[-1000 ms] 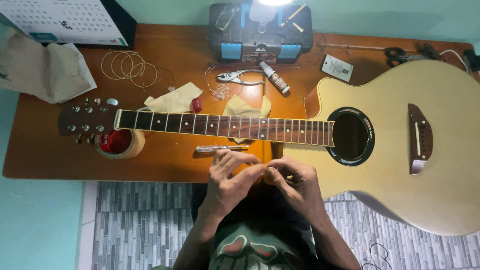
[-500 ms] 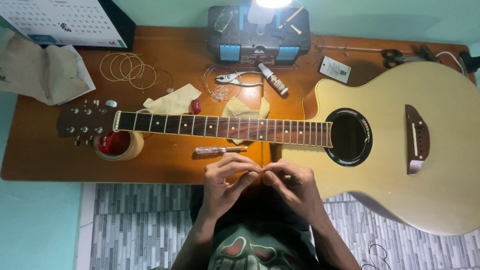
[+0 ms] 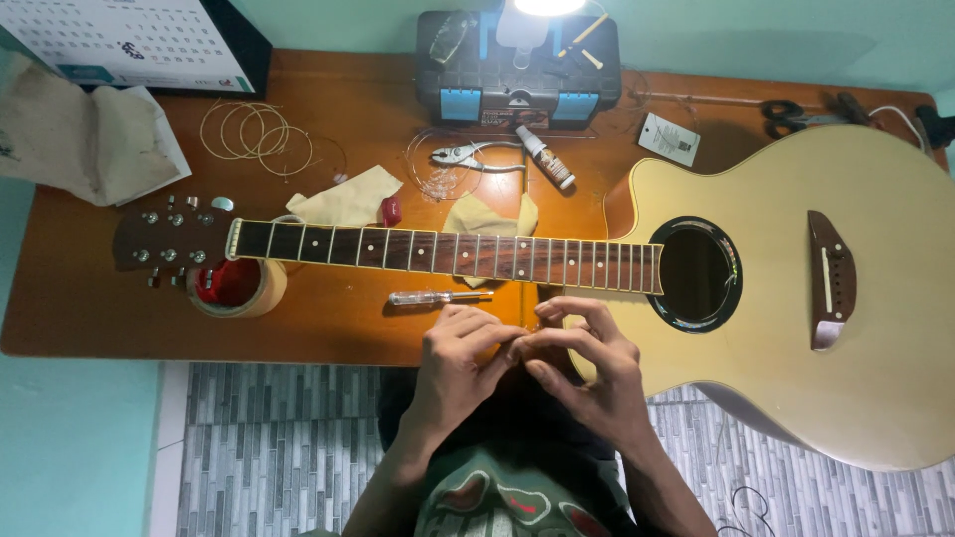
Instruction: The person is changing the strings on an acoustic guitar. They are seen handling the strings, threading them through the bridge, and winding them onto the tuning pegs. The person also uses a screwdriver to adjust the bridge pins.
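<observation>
Meeting fingertip to fingertip at the desk's (image 3: 90, 318) near edge, the left hand (image 3: 460, 360) and right hand (image 3: 589, 370) pinch together on something too small to make out. Just beyond them lies a clear-handled screwdriver (image 3: 438, 296), and past that the stringless acoustic guitar (image 3: 796, 288) lies flat across the desk, its neck over a roll of tape (image 3: 239, 285). Pliers (image 3: 468, 155) sit by the toolbox (image 3: 517, 60).

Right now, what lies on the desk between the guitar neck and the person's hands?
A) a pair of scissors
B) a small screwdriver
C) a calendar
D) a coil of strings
B: the small screwdriver lies just below the guitar neck, above both hands.
</observation>
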